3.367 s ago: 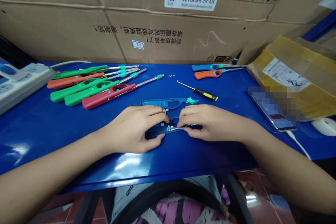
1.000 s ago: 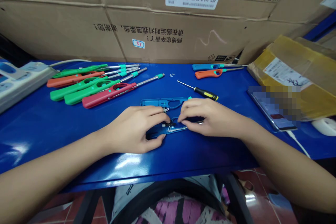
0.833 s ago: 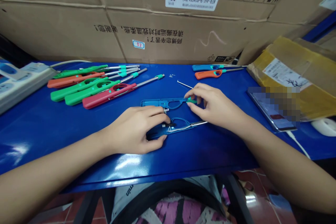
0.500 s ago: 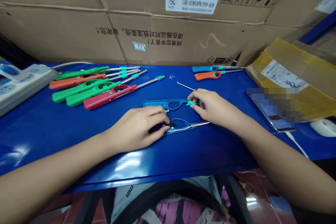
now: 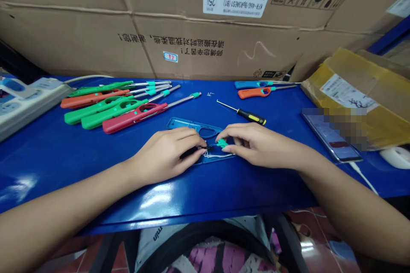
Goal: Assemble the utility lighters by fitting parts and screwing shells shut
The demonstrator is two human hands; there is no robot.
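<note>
An opened blue lighter lies in two halves at the middle of the table. Its far half shell [image 5: 182, 123] rests apart from the near half shell [image 5: 214, 159], which carries white wires [image 5: 221, 155]. My left hand [image 5: 174, 151] is closed at the near half, fingertips pinching a small black part [image 5: 205, 148]. Between the thumb and fingers of my right hand [image 5: 256, 143] is a small turquoise plastic piece [image 5: 221, 143], held just above the near half. A hooked pick with a black and yellow handle [image 5: 251, 116] lies beyond my right hand.
Several assembled long lighters [image 5: 134, 115] lie at the left beside a white power strip [image 5: 35, 102]. Two more lighters [image 5: 254, 92] lie at the back right. A phone [image 5: 331, 136] and a yellow-taped carton [image 5: 358, 94] stand right. A large cardboard box [image 5: 179, 30] walls off the back.
My right hand has moved left and nearer with the turquoise piece, uncovering the pick's handle. The far half shell has shifted slightly left. My left hand stays nearly still.
</note>
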